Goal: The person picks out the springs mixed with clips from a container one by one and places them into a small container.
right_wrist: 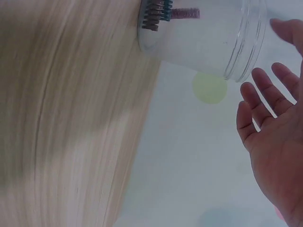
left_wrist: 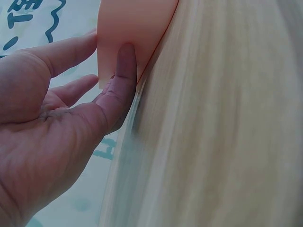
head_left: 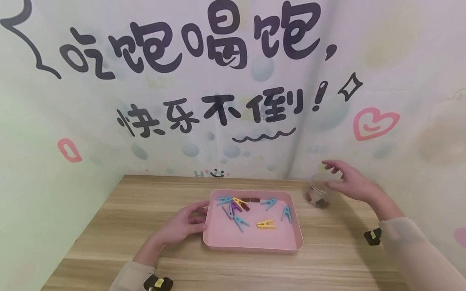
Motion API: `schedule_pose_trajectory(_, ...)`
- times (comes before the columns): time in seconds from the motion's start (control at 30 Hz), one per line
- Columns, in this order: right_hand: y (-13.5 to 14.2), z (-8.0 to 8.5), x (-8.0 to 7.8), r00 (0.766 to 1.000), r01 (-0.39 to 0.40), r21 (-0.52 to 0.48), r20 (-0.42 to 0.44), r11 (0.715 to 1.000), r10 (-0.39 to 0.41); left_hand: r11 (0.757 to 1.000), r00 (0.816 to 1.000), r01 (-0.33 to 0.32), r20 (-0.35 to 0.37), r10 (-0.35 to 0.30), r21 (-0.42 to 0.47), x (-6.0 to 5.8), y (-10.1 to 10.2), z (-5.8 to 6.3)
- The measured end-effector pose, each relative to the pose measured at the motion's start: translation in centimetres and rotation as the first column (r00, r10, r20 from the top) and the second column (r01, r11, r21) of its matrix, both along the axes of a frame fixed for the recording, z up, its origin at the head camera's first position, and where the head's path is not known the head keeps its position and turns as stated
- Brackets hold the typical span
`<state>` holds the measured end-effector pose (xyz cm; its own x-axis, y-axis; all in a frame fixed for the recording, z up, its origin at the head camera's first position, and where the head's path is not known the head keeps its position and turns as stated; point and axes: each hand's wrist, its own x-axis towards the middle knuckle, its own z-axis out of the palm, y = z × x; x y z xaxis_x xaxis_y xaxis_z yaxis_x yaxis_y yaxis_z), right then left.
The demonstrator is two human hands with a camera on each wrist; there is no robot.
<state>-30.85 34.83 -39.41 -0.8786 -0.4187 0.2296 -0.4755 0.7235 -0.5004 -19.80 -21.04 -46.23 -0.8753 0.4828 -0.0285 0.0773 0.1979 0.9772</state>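
Note:
A pink tray (head_left: pixel 255 238) lies on the table, holding several small plastic clothespins. Some are blue (head_left: pixel 287 214), and a yellow clothespin (head_left: pixel 266 224) lies near the middle. Others cluster at the back left with small dark ribbed pieces (head_left: pixel 255 199). My left hand (head_left: pixel 187 222) holds the tray's left wall, with one finger along its outer face in the left wrist view. Beside the mouth of a clear jar (head_left: pixel 317 188), my right hand (head_left: pixel 351 182) has its fingers spread and loose, holding nothing. Brown and teal ribbed pieces (right_wrist: pixel 158 14) sit in the jar's bottom.
The wooden table (head_left: pixel 247 270) meets a white printed cloth wall (head_left: pixel 182 157) right behind the tray and jar. Another wall stands on the left. A dark wrist device (head_left: pixel 373 236) is strapped by each sleeve.

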Motion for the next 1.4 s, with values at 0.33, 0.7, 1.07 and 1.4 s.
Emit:
schedule_pose_trajectory(0.33, -0.5, 0.2, 0.5, 1.0, -0.003, -0.015, 0.004, 1.0, 0.003, 1.0, 1.0, 0.008, -0.029, -0.008, 0.001, 0.0, 0.0, 0.1)
schedule_pose_trajectory(0.7, -3.0, 0.7, 0.7, 0.997, -0.038, -0.035, -0.062, 0.999, 0.035, 1.0, 0.999, -0.006, -0.04, 0.005, -0.027, 0.0, 0.0, 0.0)
schedule_pose_trajectory(1.07, -6.2, 0.8, 1.1, 0.99, -0.128, 0.0, -0.061, 0.992, 0.128, 0.999, 0.999, 0.002, -0.044, -0.004, -0.034, -0.1, -0.1, -0.2)
schedule_pose_trajectory(1.4, -9.2, 0.8, 1.4, 0.976, -0.213, 0.027, -0.036, 0.977, 0.214, 1.0, 1.0, -0.005, -0.029, 0.005, -0.002, 0.0, 0.0, 0.0)
